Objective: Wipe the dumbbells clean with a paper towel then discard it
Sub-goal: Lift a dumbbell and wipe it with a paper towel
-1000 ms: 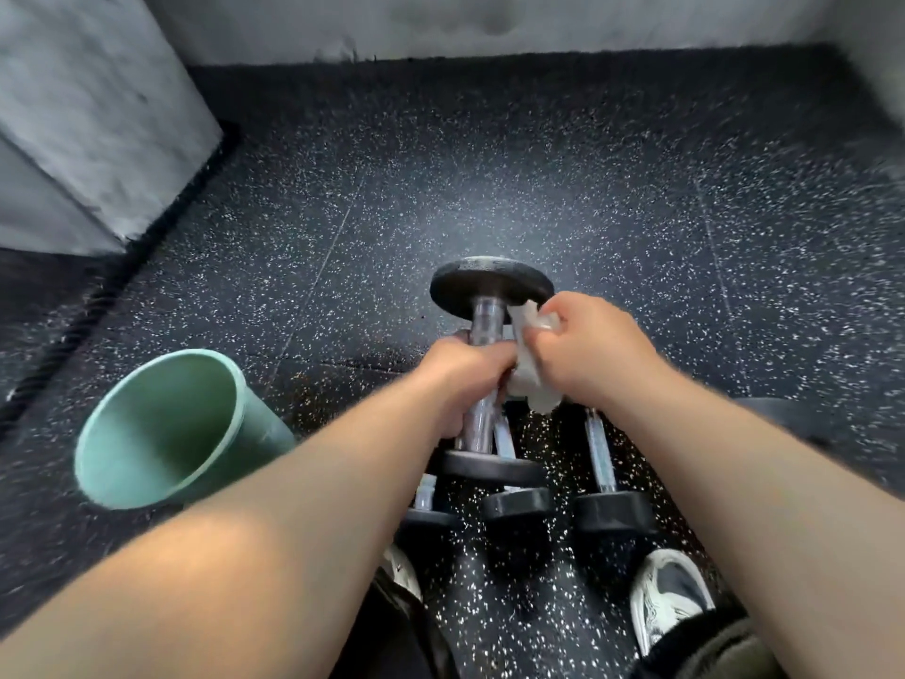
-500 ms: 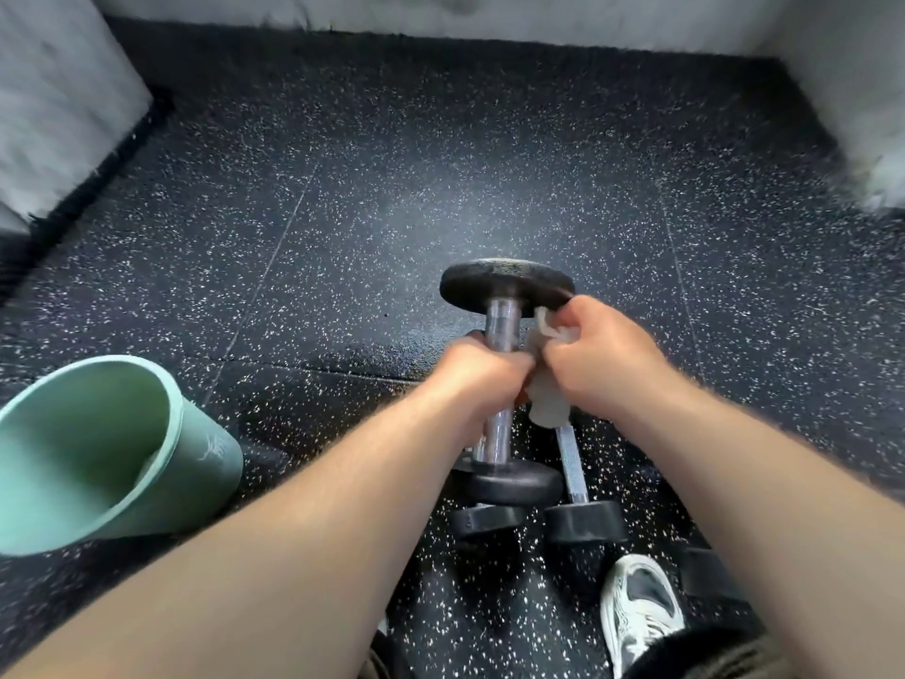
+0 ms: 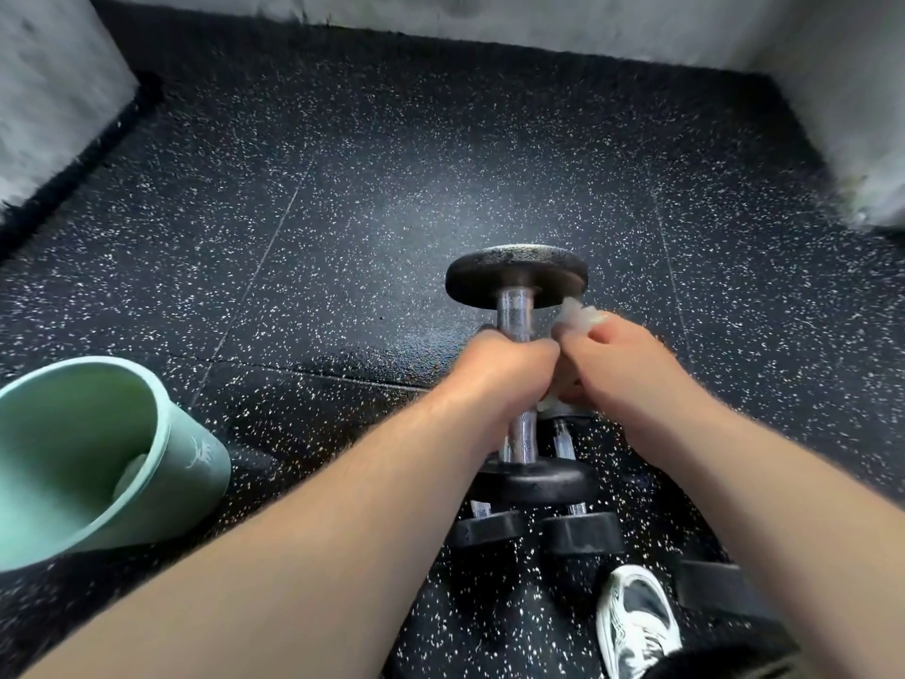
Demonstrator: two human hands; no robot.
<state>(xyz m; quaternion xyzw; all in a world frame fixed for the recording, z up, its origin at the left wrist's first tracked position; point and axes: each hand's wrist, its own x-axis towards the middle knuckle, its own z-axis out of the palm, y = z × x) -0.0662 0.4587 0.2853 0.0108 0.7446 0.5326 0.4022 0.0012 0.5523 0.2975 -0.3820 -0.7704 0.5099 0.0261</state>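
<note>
Left hand (image 3: 499, 372) grips dumbbell (image 3: 515, 316) shaft, held above floor (image 3: 367, 198). Right hand (image 3: 622, 365) clutches towel (image 3: 578, 316) beside shaft.

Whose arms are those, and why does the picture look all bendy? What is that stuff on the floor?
Those are a person's two arms. A small wide camera sits on their head and looks down, so you see what they see, a little curved at the edges. The left hand is wrapped round the shiny bar of a dumbbell, which is a weight for exercise. The right hand holds a crumpled paper towel right beside the bar, for wiping it. Below it, more dumbbells lie on the black speckled floor. A green bin is at the left, and a white shoe shows at the bottom.
</note>
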